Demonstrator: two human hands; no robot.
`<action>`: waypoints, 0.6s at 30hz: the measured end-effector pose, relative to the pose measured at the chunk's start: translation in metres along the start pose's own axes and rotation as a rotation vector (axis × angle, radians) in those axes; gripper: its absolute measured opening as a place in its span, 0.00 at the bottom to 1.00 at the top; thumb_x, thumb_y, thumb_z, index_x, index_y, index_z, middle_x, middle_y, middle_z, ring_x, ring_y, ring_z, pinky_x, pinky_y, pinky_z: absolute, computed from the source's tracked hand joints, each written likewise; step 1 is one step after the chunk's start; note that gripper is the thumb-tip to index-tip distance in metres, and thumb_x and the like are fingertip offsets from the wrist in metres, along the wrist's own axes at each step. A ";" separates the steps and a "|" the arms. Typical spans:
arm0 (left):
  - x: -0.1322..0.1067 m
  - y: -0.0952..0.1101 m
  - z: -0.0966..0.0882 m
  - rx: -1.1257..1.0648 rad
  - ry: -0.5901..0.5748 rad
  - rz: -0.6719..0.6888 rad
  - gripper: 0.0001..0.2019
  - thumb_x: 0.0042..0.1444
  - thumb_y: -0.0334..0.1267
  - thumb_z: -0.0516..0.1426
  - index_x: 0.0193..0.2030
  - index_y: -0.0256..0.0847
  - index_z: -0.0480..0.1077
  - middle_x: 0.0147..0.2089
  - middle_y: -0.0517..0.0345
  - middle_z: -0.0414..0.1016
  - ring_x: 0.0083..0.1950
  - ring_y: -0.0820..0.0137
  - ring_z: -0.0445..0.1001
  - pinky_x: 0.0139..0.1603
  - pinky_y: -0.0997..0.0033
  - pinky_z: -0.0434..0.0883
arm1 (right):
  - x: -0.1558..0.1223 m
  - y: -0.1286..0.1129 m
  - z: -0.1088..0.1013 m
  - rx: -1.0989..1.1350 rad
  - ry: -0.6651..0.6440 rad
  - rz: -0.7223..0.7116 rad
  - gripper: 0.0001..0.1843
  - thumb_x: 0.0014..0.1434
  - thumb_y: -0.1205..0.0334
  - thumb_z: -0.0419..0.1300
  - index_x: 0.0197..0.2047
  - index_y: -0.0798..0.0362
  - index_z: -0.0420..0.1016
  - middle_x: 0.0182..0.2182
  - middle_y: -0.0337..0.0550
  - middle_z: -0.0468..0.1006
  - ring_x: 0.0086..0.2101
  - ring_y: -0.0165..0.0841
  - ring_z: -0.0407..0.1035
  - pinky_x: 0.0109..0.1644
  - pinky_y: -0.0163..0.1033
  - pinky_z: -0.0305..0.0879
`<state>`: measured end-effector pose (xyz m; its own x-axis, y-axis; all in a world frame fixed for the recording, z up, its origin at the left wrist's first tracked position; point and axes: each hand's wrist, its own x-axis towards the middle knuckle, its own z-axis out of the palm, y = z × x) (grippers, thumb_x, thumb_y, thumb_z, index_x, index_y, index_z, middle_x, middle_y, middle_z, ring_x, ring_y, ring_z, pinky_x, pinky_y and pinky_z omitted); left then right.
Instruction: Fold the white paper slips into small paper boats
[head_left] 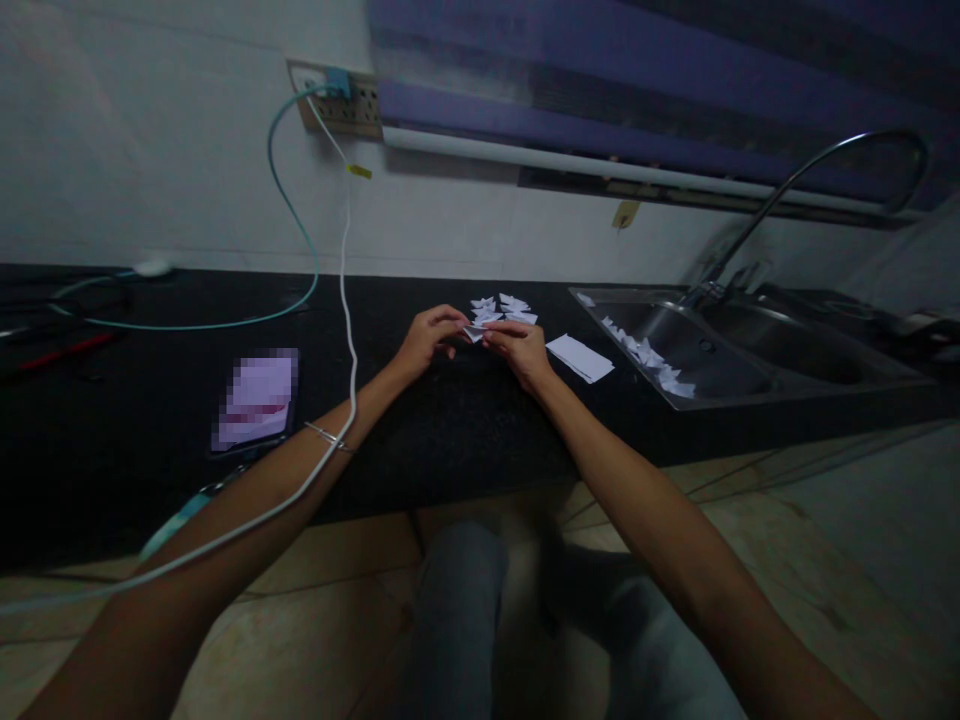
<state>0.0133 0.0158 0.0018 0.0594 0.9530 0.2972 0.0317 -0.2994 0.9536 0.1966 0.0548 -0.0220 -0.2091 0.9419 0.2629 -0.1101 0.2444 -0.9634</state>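
Observation:
Between my two hands, just above the dark countertop (465,420), is a small folded piece of white paper (474,332). My left hand (433,338) pinches its left side with thumb and fingertips. On the other side, my right hand (520,347) grips it the same way, its fingers partly hiding the paper. Right behind lie several folded paper pieces (514,303) in a small cluster. A stack of flat white paper sheets (580,358) rests to the right of my right hand.
More folded papers (649,358) line the left rim of the steel sink (690,402), under a curved faucet (795,180). A phone (255,400) lies at left. A white cable (346,300) crosses my left forearm, running from the wall socket (360,105).

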 end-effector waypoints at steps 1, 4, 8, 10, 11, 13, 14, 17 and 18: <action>0.001 -0.001 0.000 -0.023 -0.012 -0.034 0.08 0.56 0.41 0.59 0.37 0.38 0.72 0.36 0.51 0.79 0.35 0.68 0.78 0.23 0.77 0.67 | 0.000 0.000 0.000 -0.025 -0.001 -0.027 0.09 0.45 0.61 0.70 0.34 0.49 0.84 0.33 0.41 0.83 0.37 0.36 0.75 0.47 0.46 0.72; 0.004 -0.005 0.000 0.007 -0.125 -0.111 0.18 0.61 0.52 0.56 0.39 0.37 0.72 0.34 0.48 0.80 0.34 0.68 0.79 0.22 0.78 0.66 | -0.003 -0.003 0.001 -0.067 -0.026 -0.113 0.08 0.46 0.61 0.70 0.32 0.48 0.85 0.32 0.41 0.83 0.37 0.37 0.76 0.49 0.48 0.72; 0.003 -0.004 0.000 0.172 -0.308 -0.048 0.21 0.60 0.55 0.57 0.34 0.35 0.74 0.31 0.46 0.80 0.29 0.70 0.76 0.23 0.77 0.65 | -0.007 -0.006 0.003 -0.088 -0.054 -0.139 0.08 0.46 0.59 0.71 0.33 0.47 0.85 0.35 0.41 0.84 0.39 0.39 0.77 0.51 0.49 0.71; 0.002 -0.002 0.000 0.229 -0.328 0.007 0.20 0.60 0.54 0.58 0.33 0.36 0.74 0.30 0.46 0.80 0.28 0.71 0.75 0.24 0.77 0.64 | -0.007 -0.006 0.004 -0.096 -0.043 -0.129 0.09 0.46 0.57 0.71 0.33 0.48 0.84 0.35 0.42 0.84 0.39 0.39 0.77 0.51 0.49 0.72; 0.001 -0.001 0.000 0.248 -0.331 0.025 0.20 0.60 0.54 0.58 0.32 0.36 0.74 0.30 0.47 0.80 0.28 0.71 0.75 0.25 0.76 0.65 | -0.007 -0.006 0.004 -0.091 -0.035 -0.120 0.10 0.45 0.57 0.72 0.34 0.49 0.84 0.35 0.42 0.84 0.39 0.39 0.77 0.51 0.49 0.72; 0.000 0.001 -0.001 0.271 -0.334 0.048 0.20 0.60 0.53 0.59 0.31 0.36 0.73 0.29 0.47 0.80 0.28 0.72 0.74 0.27 0.76 0.66 | -0.007 -0.005 0.004 -0.057 -0.027 -0.095 0.13 0.44 0.57 0.72 0.35 0.50 0.83 0.36 0.43 0.84 0.38 0.38 0.77 0.51 0.48 0.72; 0.000 0.001 -0.001 0.276 -0.333 0.056 0.19 0.60 0.52 0.59 0.31 0.36 0.73 0.29 0.47 0.80 0.28 0.72 0.74 0.28 0.75 0.66 | -0.006 -0.005 0.004 -0.031 -0.029 -0.082 0.14 0.43 0.58 0.72 0.35 0.51 0.82 0.36 0.43 0.84 0.38 0.38 0.77 0.50 0.48 0.72; -0.001 0.000 0.000 0.269 -0.309 0.070 0.16 0.61 0.49 0.58 0.31 0.36 0.72 0.29 0.49 0.80 0.29 0.71 0.75 0.32 0.74 0.69 | -0.006 -0.006 0.004 0.054 -0.079 -0.039 0.18 0.42 0.59 0.73 0.39 0.51 0.81 0.38 0.43 0.83 0.40 0.37 0.77 0.50 0.45 0.72; -0.001 -0.001 0.000 0.265 -0.302 0.073 0.15 0.61 0.48 0.58 0.32 0.36 0.72 0.29 0.49 0.80 0.29 0.71 0.75 0.33 0.74 0.69 | -0.005 -0.006 0.004 0.089 -0.101 -0.021 0.19 0.43 0.59 0.73 0.40 0.50 0.81 0.39 0.43 0.83 0.41 0.36 0.77 0.50 0.44 0.73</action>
<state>0.0130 0.0149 0.0009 0.3600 0.8838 0.2987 0.2704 -0.4053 0.8733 0.1941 0.0473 -0.0174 -0.3018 0.9079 0.2909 -0.2006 0.2378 -0.9504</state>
